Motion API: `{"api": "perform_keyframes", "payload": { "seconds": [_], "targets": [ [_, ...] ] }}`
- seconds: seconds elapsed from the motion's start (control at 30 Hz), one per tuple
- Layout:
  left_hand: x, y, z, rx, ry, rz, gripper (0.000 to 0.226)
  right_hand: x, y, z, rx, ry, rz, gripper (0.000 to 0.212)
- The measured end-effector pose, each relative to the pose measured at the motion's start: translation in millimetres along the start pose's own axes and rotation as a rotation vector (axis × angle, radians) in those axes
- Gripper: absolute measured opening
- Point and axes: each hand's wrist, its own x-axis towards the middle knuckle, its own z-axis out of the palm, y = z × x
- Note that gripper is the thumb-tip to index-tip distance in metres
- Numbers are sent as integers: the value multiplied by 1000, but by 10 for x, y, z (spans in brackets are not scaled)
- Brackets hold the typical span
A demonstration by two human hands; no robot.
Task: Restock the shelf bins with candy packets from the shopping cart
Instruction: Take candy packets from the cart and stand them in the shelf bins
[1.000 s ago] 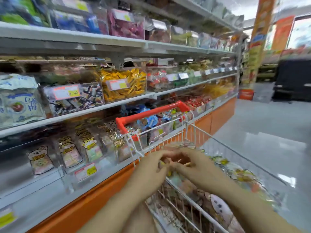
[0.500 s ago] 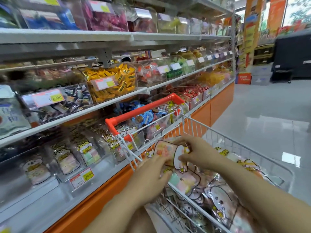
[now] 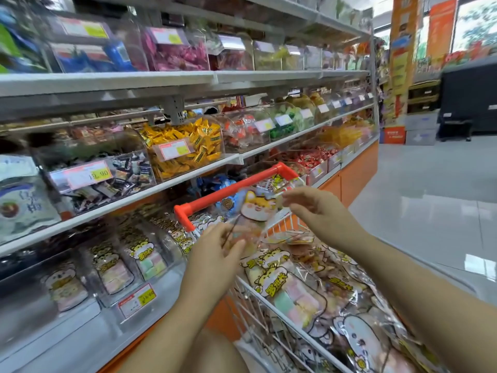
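Fingers [image 3: 219,234] seemingly pinch candy packet [image 3: 256,212].

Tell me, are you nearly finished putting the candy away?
Not nearly. The lower shelf bins already hold some matching packets. The left hand and right hand hold one candy packet above the shopping cart. A big heap of packets in the cart is left to shelve.

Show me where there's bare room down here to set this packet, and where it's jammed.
Bare: the grey ledge in front of the bottom bins, left of the price tag; the far-left bin looks partly empty. Crowded: the cart, heaped with packets, and the bins beside its red handle.
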Motion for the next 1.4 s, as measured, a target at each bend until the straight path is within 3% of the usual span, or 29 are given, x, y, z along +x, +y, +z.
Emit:
{"api": "perform_keyframes", "payload": {
  "seconds": [0.1, 0.23, 0.33, 0.47, 0.6, 0.67, 0.77, 0.9, 1.03, 1.3, 1.4],
  "targets": [
    [-5, -52, -59, -131, 48, -150, 23, 120, 499, 138, -367, -165, 113, 39],
    [23, -135, -33, -175, 65, -262, 15, 262, 853, 413, -661, -484, 127, 57],
    [10, -187, -40, -281, 49, -334, 25, 340, 947, 556, -704, -557, 134, 29],
    [-27, -271, -92, -422, 35, -505, 8, 280, 923, 420, -729, -385, 64, 15],
    [-146, -209, -64, -797, -37, -707, 15, 96, 714, 124, -474, -79, 62, 16],
    [-230, -192, -29, -882, -47, -754, 17, -24, 574, 21, -387, -18, 61, 17],
    [-361, -155, 3, -928, -70, -790, 17, -292, 434, -95, -399, -92, -2, 20],
    [-516, -113, 3, -959, -126, -794, 19, -679, 392, -190, -640, -343, -40, 28],
    [-586, -83, 19, -1002, -141, -818, 21, -848, 317, -189, -609, -418, -14, 15],
    [-567, 63, -43, -1091, -156, -846, 20, -1012, 227, -282, -340, -173, 7, 26],
    [-568, 197, 20, -1090, -180, -833, 26, -1023, 33, -244, -312, -90, -135, 29]
  ]
}}
